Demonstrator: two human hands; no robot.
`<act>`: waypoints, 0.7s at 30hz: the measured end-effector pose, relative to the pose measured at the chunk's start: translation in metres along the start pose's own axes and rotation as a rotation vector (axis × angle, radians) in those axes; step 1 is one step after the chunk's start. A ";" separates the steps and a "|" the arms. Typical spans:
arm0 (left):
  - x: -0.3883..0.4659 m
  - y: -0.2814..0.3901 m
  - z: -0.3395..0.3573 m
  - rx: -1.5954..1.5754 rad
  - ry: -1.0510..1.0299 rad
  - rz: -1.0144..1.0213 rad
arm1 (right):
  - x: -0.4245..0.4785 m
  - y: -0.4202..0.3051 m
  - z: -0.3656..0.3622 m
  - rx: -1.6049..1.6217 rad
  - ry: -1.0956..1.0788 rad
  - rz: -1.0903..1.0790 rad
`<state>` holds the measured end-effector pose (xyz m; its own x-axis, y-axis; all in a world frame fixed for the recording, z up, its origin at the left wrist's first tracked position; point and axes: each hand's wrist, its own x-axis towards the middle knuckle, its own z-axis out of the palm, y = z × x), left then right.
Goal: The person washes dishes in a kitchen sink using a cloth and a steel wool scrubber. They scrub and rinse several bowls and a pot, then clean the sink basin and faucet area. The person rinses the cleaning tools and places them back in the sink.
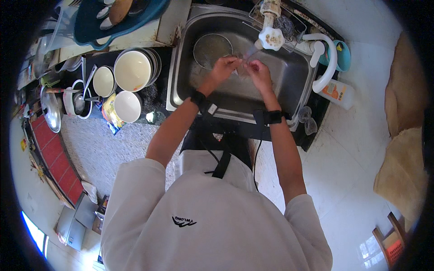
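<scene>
Both hands are over a stainless steel sink (291, 74), close together near the mouth of a tap with a white rust-spotted knob (271, 39). The fingers of my left hand (222, 70) are bent and pinched towards those of my right hand (260, 75). Something small and blurred, perhaps with running water, shows between the fingertips; what it is I cannot tell. A tiny white bit shows just under the left fingers. Beside my left hand, a round thin-rimmed thing (213, 50), maybe a strainer, lies on the sink floor. Black straps circle both wrists.
Left of the sink stand stacked bowls (132, 71), a white bowl (127, 106), a pot lid (51, 108) and a blue basin (118, 30) with spoons. To the right are a curved white spout (330, 61), a turquoise cup (344, 56) and a white bottle (339, 94).
</scene>
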<state>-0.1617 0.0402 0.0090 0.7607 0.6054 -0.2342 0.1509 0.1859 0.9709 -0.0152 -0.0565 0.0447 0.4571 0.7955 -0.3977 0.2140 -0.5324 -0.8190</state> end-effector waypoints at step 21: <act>-0.007 0.011 0.013 -0.303 0.312 -0.016 | -0.035 -0.032 0.006 0.665 -0.200 0.163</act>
<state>-0.1572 0.0280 0.0217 0.5251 0.7970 -0.2984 -0.0663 0.3879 0.9193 -0.0434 -0.0658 0.0823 0.2579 0.7923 -0.5530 -0.4446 -0.4108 -0.7960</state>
